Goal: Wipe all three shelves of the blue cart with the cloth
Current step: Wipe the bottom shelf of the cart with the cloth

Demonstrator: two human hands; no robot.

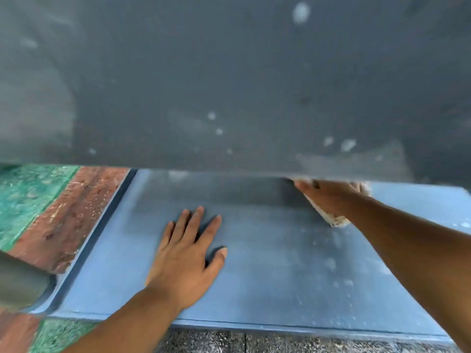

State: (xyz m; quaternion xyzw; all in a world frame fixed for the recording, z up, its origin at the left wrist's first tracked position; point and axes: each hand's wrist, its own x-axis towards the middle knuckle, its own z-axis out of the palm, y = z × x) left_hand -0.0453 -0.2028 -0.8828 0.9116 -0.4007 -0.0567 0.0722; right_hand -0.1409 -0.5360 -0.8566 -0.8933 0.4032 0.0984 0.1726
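The right hand (331, 197) presses the cloth (334, 220) flat on the lower shelf (267, 263), far under the shelf above (229, 85). The left hand (186, 256) lies open and empty, palm down, nearer the front. The shelf's long axis runs left to right, unwiped surface lying left of the cloth.

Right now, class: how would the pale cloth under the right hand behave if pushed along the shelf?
The cloth looks bunched under the right hand, so probably floppy and light. It would likely slide easily across the smooth blue shelf.

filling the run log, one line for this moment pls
left hand flat on lower shelf | right hand pressing cloth at back | upper shelf overhead
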